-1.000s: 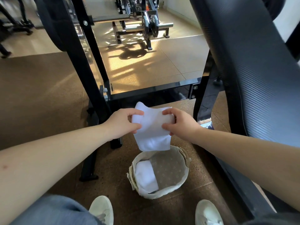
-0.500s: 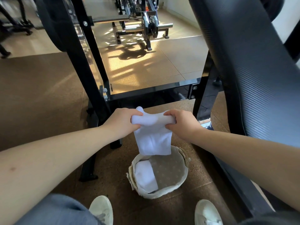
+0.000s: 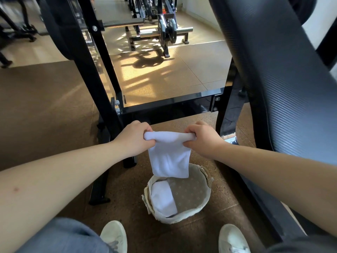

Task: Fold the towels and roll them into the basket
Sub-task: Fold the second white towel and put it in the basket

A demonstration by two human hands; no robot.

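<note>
The brown speckled rubber floor (image 3: pixel 45 110) carries a round pale woven basket with a dotted fabric lining (image 3: pixel 171 220), a pair of white shoes (image 3: pixel 114 236) standing just nearer than that basket, and a black steel frame (image 3: pixel 99 189) footed to its left and beyond it

Left hand (image 3: pixel 132 141), right hand (image 3: pixel 204 141), fingers curled.

Your left hand (image 3: pixel 132 138) and right hand (image 3: pixel 202 140) grip the rolled top edge of a white towel (image 3: pixel 168 157), its tail hanging above the basket (image 3: pixel 204 203), where another rolled towel (image 3: pixel 163 197) lies at the left
</note>
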